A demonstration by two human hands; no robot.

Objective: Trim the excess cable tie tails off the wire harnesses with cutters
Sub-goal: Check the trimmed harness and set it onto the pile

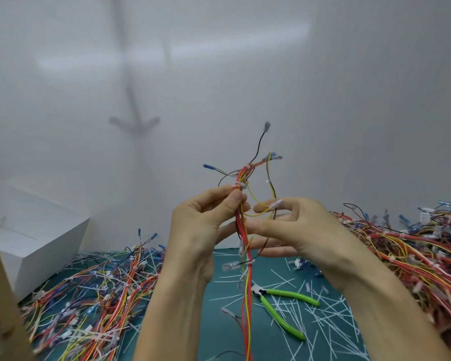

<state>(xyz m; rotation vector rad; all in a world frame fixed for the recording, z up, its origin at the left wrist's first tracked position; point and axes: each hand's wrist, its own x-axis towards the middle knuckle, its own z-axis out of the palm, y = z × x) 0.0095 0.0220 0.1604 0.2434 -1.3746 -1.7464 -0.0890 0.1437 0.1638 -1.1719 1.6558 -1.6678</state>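
Observation:
I hold one wire harness of red, yellow and black wires upright above the mat. My left hand pinches its bundle just below a white cable tie. My right hand grips the same harness from the right, fingers curled round its yellow and black wires, with a clear terminal at the fingertips. The cutters, with green handles, lie on the green mat below my hands, untouched.
A heap of harnesses covers the mat on the left and a larger heap lies on the right. White cut tie tails litter the mat around the cutters. A white box stands at the left, a wall behind.

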